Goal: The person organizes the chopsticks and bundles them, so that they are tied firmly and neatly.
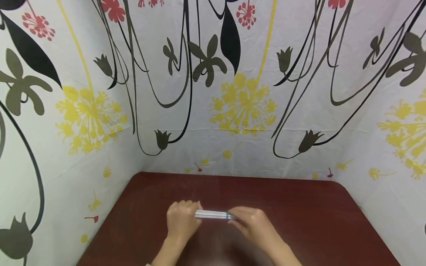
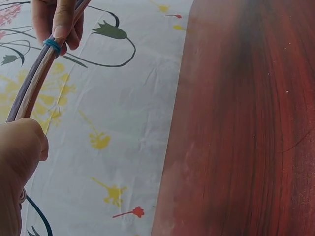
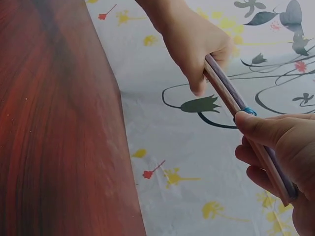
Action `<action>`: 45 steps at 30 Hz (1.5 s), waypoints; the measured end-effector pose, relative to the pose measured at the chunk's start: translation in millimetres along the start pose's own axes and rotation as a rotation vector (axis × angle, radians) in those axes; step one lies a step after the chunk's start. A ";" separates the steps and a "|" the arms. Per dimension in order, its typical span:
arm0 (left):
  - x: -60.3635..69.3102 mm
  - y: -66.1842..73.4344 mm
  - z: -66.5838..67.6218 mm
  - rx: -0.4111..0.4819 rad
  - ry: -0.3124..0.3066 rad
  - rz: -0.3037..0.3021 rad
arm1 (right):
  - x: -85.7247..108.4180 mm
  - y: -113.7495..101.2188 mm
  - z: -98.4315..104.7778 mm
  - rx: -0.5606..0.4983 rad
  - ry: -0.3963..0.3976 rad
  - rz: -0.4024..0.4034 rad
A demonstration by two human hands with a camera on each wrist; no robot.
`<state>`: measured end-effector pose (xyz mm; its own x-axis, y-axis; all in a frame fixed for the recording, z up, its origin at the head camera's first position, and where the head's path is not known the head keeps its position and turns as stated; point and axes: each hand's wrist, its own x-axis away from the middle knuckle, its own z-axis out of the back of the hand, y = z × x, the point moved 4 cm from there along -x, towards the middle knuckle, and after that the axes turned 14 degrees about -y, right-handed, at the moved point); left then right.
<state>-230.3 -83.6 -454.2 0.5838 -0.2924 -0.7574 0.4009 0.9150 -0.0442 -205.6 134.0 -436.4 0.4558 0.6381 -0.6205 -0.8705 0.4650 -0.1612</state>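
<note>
A bundle of slim, straight sticks [image 1: 212, 214] is held level above the table, with pale and purplish-brown sides. My left hand [image 1: 183, 221] grips its left end, fingers curled round it, hiding that end. A blue band [image 3: 250, 111], wound round the bundle, sits right beside the thumb of my right hand [image 3: 290, 142]. That hand [image 1: 254, 223] pinches the bundle between thumb and fingers, its right end lying along the palm in the right wrist view. The left wrist view shows the left hand [image 2: 19, 152] near and the right hand [image 2: 61, 24] farther off.
Beneath the hands lies a dark red-brown wood-grain table [image 1: 299, 207] with rounded far corners. White cloth [image 1: 206, 159] printed with flowers and stems hangs round its back and sides. A small pale coil [image 2: 22, 195] shows by the left hand; its kind is unclear.
</note>
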 end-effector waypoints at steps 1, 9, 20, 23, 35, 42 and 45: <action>-0.6 -0.4 0.3 0.000 0.002 0.000 | -1.0 -0.1 0.7 0.014 -0.002 -0.002; -3.2 5.4 -1.3 0.007 0.003 0.023 | -9.6 -5.8 3.2 0.117 0.014 -0.023; -1.9 14.5 -1.6 -0.016 -0.004 -0.016 | -11.0 -13.1 -10.2 0.072 -0.021 -0.021; 0.7 7.7 -2.0 -0.006 0.000 -0.006 | -6.0 -7.6 -6.3 0.028 -0.011 -0.014; -1.2 18.1 -1.1 -0.010 0.034 -0.020 | -12.3 -17.5 -11.8 0.094 0.025 0.019; -3.6 25.2 2.3 -0.010 0.049 -0.038 | -20.4 -25.0 -19.9 0.088 -0.022 0.000; -2.3 22.1 2.9 -0.013 0.041 -0.031 | -17.2 -21.2 -17.7 0.077 -0.021 -0.015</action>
<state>-220.7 -63.5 -451.5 0.5422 -0.3091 -0.7813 0.4090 0.9094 -0.0758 -198.3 102.3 -435.9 0.4728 0.6436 -0.6019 -0.8474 0.5194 -0.1103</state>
